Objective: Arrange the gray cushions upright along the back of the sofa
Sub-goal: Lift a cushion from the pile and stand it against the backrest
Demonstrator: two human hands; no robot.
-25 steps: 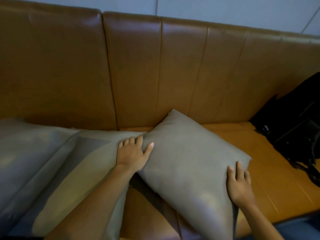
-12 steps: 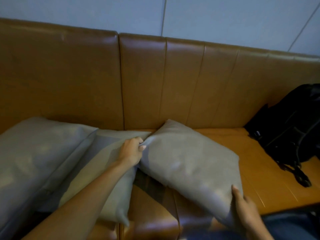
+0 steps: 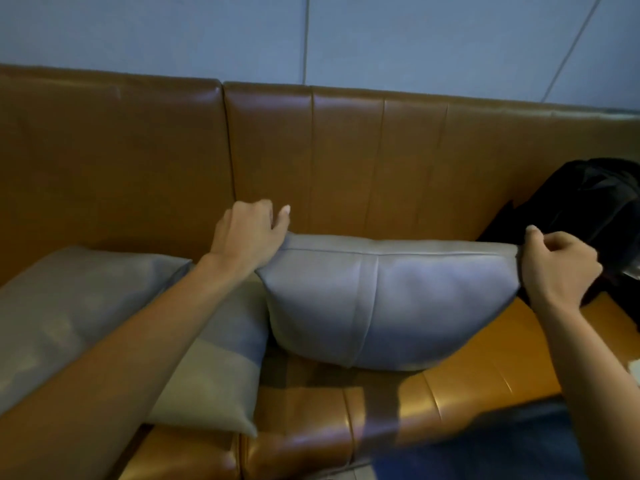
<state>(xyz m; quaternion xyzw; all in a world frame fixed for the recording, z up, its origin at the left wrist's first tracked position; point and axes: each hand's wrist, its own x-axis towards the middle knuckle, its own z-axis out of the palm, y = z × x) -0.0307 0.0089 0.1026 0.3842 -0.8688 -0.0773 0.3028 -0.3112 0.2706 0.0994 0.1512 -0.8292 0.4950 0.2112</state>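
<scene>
Fingers of each hand, left (image 3: 247,233) and right (image 3: 557,268), pinch the cushion's (image 3: 388,303) top corners. Best lean it evenly against the backrest (image 3: 346,161).

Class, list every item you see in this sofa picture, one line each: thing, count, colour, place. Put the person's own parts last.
Padded leather sofa: one, brown, fills the middle, against the wall.
Panelled wall: one, pale blue-grey, behind the sofa.
Gray fabric cushion held up: one, gray, on the seat, centre-right, standing on its lower edge.
Gray cushions lying slanted: two, gray, overlapping, on the seat at left.
Black bag: one, black, on the seat at far right.
White item: one, at the right edge, too cropped to identify.
Left hand: grips the held cushion's top left corner.
Right hand: grips its top right corner.
</scene>
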